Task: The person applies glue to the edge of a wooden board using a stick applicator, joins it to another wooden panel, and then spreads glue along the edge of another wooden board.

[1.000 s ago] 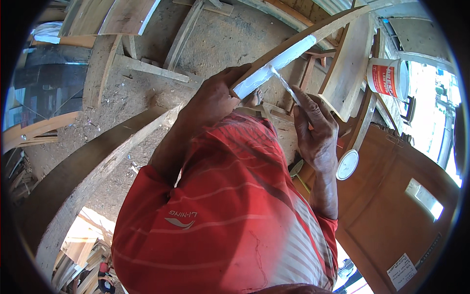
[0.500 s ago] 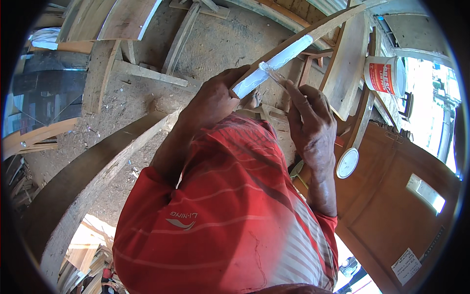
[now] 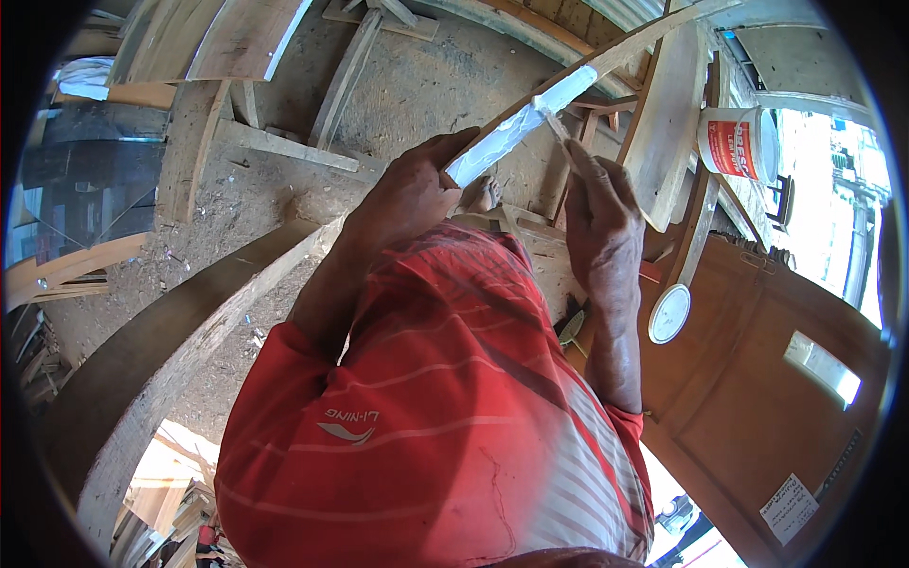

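My left hand (image 3: 409, 189) is closed around the near end of a long wooden board (image 3: 620, 52), which slants up and away to the right. White glue (image 3: 511, 133) coats the near stretch of the board's narrow edge, ending about where bare wood shows farther along. In my right hand (image 3: 604, 213) is a thin, flat stick (image 3: 557, 128), pinched between thumb and fingers. Its white-smeared tip touches the glue on the edge. The fingertips of my left hand are partly hidden behind the board.
A white bucket with a red label (image 3: 739, 147) stands at the right on planks, and a round white lid (image 3: 670, 314) lies below it. Another plank (image 3: 663, 123) leans beside them. A brown door panel (image 3: 757, 379) fills the lower right. A long board (image 3: 208, 331) crosses the left.
My right hand has slid the stick farther along the edge, up and to the right. The glue behind it looks more spread. My left hand keeps its hold.
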`<state>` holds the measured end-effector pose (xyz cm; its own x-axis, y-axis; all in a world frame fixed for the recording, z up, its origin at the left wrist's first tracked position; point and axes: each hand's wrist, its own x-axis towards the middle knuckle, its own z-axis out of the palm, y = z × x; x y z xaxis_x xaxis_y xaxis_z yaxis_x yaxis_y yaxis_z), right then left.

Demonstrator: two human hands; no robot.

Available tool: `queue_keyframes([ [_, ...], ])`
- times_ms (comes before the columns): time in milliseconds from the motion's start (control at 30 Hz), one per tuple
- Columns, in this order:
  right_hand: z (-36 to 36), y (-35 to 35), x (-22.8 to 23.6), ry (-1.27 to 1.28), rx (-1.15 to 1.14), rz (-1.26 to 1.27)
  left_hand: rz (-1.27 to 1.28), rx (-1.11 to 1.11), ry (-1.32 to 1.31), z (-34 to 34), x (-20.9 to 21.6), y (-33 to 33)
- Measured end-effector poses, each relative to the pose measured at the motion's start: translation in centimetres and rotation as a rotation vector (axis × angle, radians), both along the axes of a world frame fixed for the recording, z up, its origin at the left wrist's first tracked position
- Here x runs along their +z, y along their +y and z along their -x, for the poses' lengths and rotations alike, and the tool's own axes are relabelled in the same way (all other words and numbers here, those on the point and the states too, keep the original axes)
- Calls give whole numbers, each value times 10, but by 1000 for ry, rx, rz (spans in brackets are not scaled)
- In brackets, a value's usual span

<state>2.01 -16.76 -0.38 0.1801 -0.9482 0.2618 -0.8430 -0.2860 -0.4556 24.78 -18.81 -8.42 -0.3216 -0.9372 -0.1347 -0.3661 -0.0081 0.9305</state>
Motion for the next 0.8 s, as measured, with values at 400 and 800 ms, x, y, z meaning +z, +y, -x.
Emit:
queue_keyframes([
  [400, 0, 4, 5, -84, 33, -60, 55, -9, -4, 1, 2, 0],
  [800, 5, 4, -8, 58, 328, 62, -72, -4, -3, 1, 8, -3],
])
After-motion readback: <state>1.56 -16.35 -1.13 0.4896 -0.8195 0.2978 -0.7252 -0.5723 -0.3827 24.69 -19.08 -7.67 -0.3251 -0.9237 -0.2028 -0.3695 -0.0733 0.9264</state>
